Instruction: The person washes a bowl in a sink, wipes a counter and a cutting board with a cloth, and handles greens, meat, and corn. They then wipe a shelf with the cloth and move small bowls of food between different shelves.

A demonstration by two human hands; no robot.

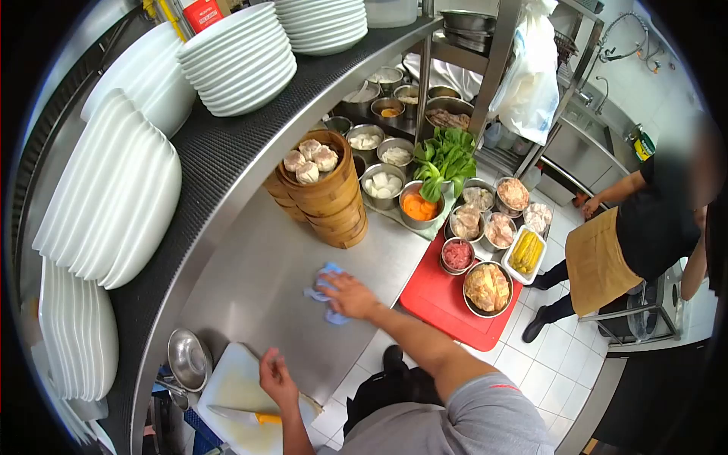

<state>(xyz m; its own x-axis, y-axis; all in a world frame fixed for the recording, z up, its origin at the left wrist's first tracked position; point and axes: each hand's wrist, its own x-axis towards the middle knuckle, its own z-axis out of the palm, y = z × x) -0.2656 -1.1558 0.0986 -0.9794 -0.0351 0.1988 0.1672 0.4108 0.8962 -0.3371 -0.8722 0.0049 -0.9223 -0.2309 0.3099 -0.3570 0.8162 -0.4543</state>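
My right hand (347, 295) reaches out over the steel worktop (250, 280) and presses down on a crumpled blue cloth (326, 282), fingers bent over it. My left hand (279, 377) hovers by the right side of a white cutting board (235, 383), loosely curled with nothing visible in it. Below that hand lies a knife (244, 415) with a yellow handle, flat on the board. Behind the cloth stands a stack of bamboo steamers (330, 201), with pale dumplings (307, 173) in the top one.
Metal bowls of food, including sliced carrots (419, 205), stand behind and right of the steamers, beside leafy greens (446, 161). More bowls rest on a red board (436, 296). A plate-laden shelf (220, 159) curves along the left. A co-worker (607, 250) stands at right.
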